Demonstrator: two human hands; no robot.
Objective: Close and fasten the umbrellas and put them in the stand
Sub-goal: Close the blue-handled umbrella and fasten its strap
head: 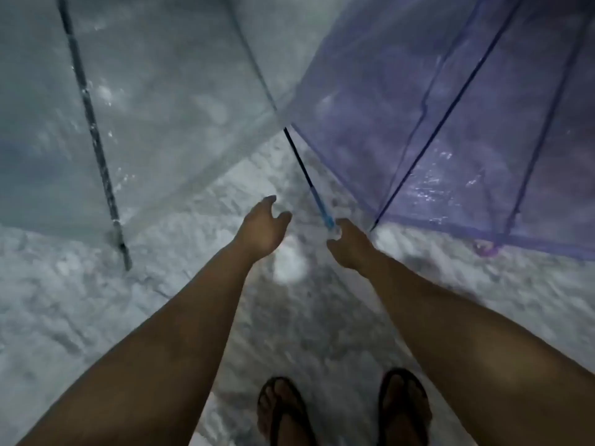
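Two open see-through umbrellas lie on the floor ahead of me. The clear umbrella (154, 101) fills the upper left, with a dark rib running down to the floor. The purple umbrella (457, 123) fills the upper right. A dark rib with a blue tip (317, 196) runs down between them to my right hand (349, 247), whose fingers pinch its pale end. My left hand (262, 228) hovers just left of that tip with relaxed fingers, holding nothing. No stand is in view.
The floor (96, 310) is pale mottled stone. My two feet in dark flip-flops (344, 410) stand at the bottom centre. A bright light spot (289, 268) lies on the floor between my hands.
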